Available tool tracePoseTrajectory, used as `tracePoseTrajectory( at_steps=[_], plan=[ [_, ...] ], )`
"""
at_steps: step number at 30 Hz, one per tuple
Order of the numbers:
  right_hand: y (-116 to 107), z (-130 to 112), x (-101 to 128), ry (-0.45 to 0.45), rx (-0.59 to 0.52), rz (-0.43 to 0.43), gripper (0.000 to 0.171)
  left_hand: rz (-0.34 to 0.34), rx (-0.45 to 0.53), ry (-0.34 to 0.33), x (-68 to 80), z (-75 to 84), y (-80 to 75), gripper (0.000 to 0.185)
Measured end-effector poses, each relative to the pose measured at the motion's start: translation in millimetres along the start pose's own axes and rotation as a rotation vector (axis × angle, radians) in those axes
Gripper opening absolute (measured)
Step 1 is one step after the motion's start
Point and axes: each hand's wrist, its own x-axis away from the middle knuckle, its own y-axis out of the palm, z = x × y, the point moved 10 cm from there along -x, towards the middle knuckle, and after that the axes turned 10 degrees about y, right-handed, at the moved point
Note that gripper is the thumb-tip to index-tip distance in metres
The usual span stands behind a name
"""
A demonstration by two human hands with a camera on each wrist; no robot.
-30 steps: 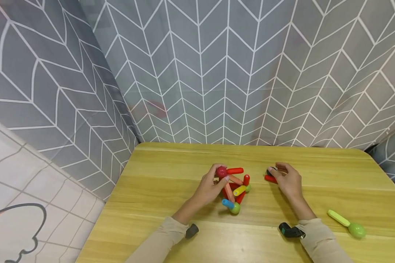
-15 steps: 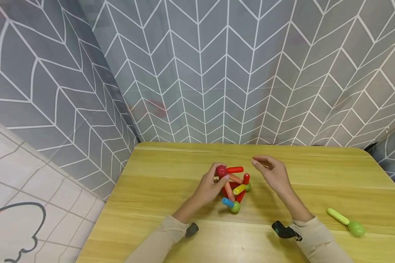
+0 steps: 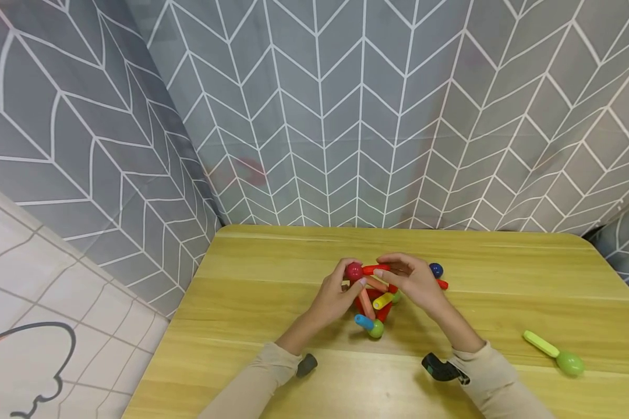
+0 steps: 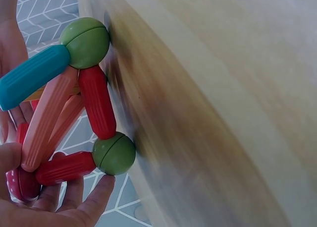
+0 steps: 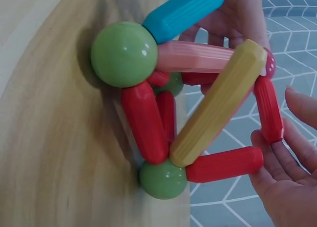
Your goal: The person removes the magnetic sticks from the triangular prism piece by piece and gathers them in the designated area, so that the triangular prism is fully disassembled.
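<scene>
Both hands at the magnetic rod-and-ball frame point(image 3: 373, 302), mid table point(image 3: 272, 302): left hand point(image 3: 335, 297) gripping its red ball point(image 3: 353, 271), right hand point(image 3: 414, 282) loosely open against the top rod. Bare tabletop either side; green stick-and-ball point(image 3: 555, 352) well right. No readable writing.

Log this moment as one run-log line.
left hand: grips dark red ball atop rod structure | right hand: fingers touch top red rod | aside: blue ball, green rod-and-ball

the right hand point(image 3: 416, 282) hid part of the stick-and-ball frame point(image 3: 373, 302); the table point(image 4: 237, 108) was blurred in the left wrist view.
</scene>
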Motion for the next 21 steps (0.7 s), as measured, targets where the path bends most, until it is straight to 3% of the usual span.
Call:
tracePoseTrajectory(
  at_steps=[21],
  plan=[
    [13.5, -1.2, -8.8, -0.005, 0.018, -0.022, 0.036, -0.008, 0.006, 0.012, 0.4, -0.8, 0.5, 0.036]
  ],
)
